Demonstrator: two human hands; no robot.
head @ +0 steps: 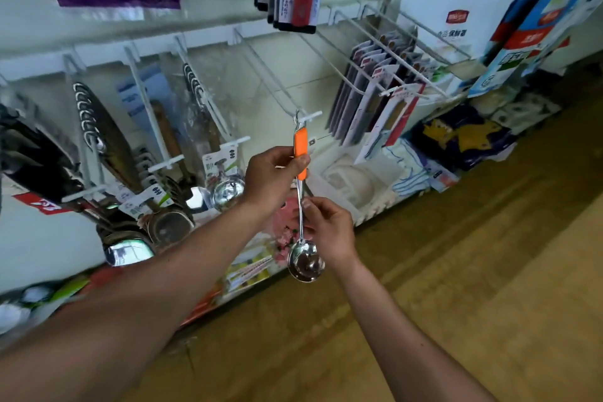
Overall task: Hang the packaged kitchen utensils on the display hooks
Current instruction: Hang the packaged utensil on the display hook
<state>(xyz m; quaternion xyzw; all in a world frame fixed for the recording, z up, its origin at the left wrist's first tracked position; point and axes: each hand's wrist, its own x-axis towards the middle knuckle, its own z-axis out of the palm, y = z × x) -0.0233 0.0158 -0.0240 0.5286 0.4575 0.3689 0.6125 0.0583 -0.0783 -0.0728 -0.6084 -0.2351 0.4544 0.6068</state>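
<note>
The left grip (274,176) is pinched on the lower part of the orange handle of the ladle (301,147), thumb and fingers curled round it; the right grip (329,232) is pinched on the steel shaft just above the bowl. The ladle is held upright, bowl down, with its top loop at the very tip of the wire display hook (270,75), beside the white label holder (311,115); whether the loop is threaded over the wire cannot be told. The two-handed hold is judged to serve steadiness; the loop is guided by the upper grip, and the bowl is kept from swinging by the lower one. The wire behind the loop is seen bare; steel ladles (228,188) are hung in rows on the hooks to the left; carded packs (368,91) are hung on those to the right. On the bottom shelf (372,214), folded cloths (408,170) are stacked.
</note>
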